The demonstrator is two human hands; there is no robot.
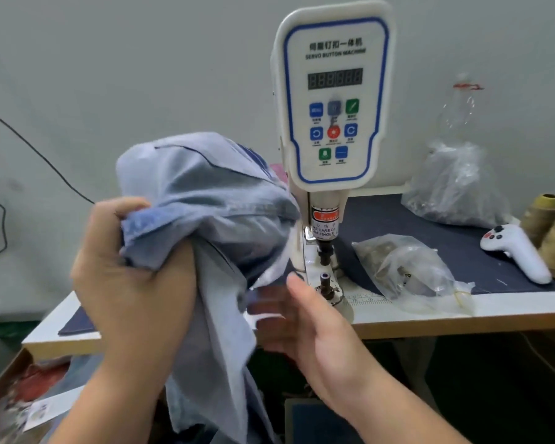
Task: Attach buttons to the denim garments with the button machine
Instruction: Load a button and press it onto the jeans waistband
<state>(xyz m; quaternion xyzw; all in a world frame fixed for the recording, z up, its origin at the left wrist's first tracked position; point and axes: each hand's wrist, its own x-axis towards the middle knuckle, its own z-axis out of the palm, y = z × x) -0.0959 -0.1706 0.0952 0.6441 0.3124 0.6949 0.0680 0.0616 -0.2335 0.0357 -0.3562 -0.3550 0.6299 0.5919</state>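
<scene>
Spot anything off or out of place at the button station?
One oddity: a white game-style controller lies on the dark mat by the thread cones, unrelated to buttoning. Otherwise normal: the left hand grips the bunched denim garment beside the machine.

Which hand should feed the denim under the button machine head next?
Probably the right hand: open, holding nothing, just beside the lower die. The left hand has its grip on the bunched denim garment, raised left of the button machine.
</scene>
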